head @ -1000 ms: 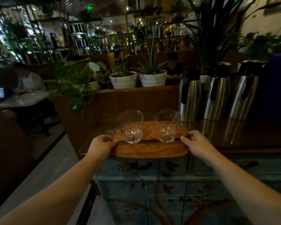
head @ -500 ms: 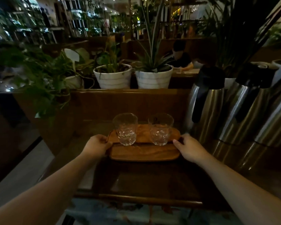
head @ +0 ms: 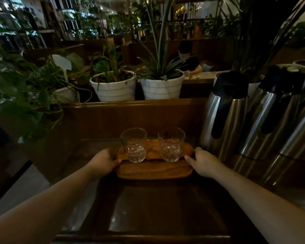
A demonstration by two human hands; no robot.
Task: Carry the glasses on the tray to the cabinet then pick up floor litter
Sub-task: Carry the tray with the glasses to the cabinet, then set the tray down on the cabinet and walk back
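An oval wooden tray (head: 154,171) lies on the dark glossy cabinet top (head: 148,208), far from its front edge. Two clear empty glasses stand upright on the tray: the left glass (head: 134,145) and the right glass (head: 171,144), side by side. My left hand (head: 102,162) grips the tray's left end, thumb on the rim. My right hand (head: 203,163) holds the tray's right end, fingers curled over its edge. No floor litter shows.
Three steel thermos jugs (head: 225,113) stand close to the tray's right. A wooden ledge (head: 130,111) rises behind, with white plant pots (head: 114,87) on it. Leafy plants (head: 21,88) hang at left. A seated person (head: 185,59) is beyond. Pale floor (head: 16,191) lies lower left.
The tray went from overhanging the cabinet's front edge to resting deep on its top, next to the jugs. I have come closer; both hands stay on the tray ends.
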